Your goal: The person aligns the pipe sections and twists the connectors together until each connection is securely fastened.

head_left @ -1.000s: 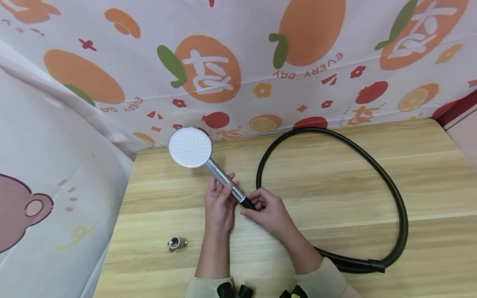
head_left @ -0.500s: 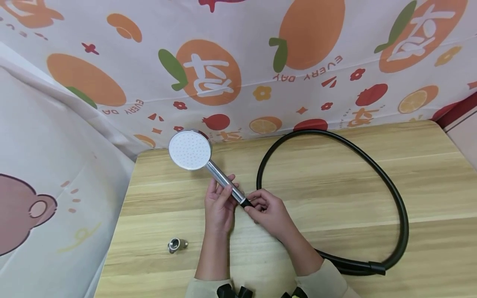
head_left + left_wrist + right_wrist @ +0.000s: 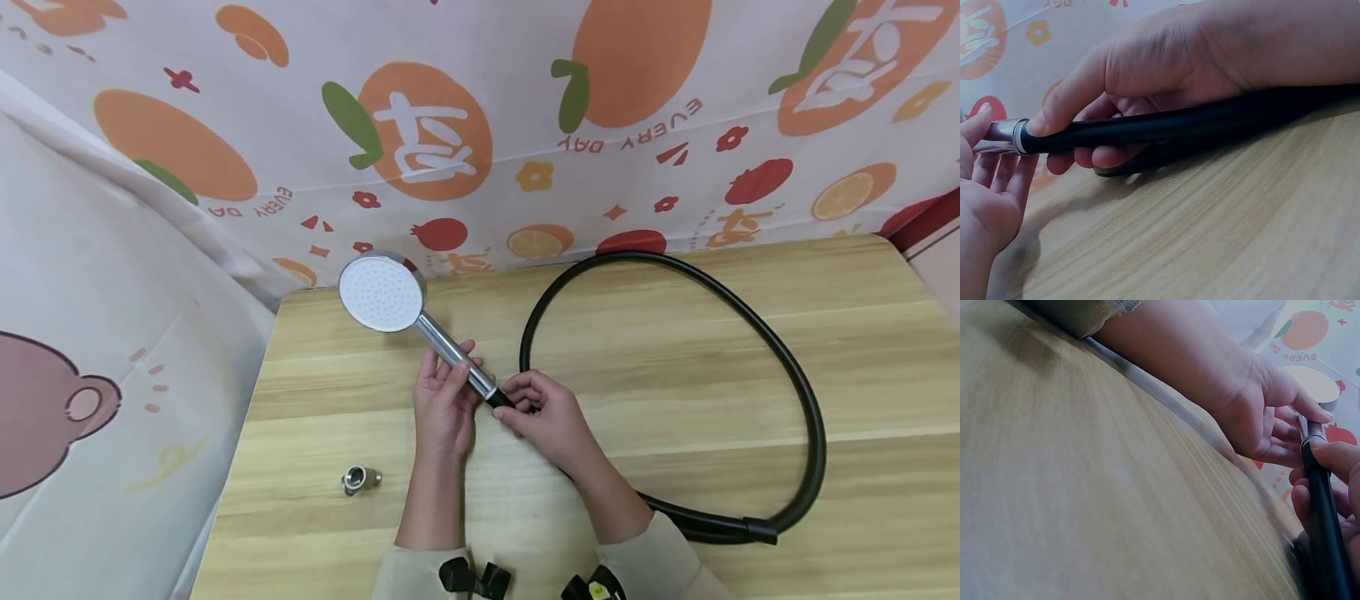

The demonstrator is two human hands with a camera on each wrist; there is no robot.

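Note:
A chrome shower head (image 3: 381, 293) with a white spray face points up and left in the head view. My left hand (image 3: 444, 408) holds its handle (image 3: 450, 343), thumb on top and fingers beneath. At the handle's lower end, my right hand (image 3: 551, 417) grips the end of a black shower hose (image 3: 808, 400). In the left wrist view the hose end (image 3: 1060, 136) meets a pale ring at the handle, and the right thumb presses just beside it. The right wrist view has the same joint, with the hose (image 3: 1325, 531) running down. Whether it is threaded on is hidden.
A small metal fitting (image 3: 362, 479) lies on the wooden table (image 3: 300, 417), left of the left forearm. The hose makes a wide loop over the right side, passing under the right forearm. A fruit-printed cloth (image 3: 525, 125) hangs along the back edge.
The right thumb and fingers have shifted slightly on the hose end, close to the handle. The left hand keeps its hold on the shower head. The head view has tilted a little.

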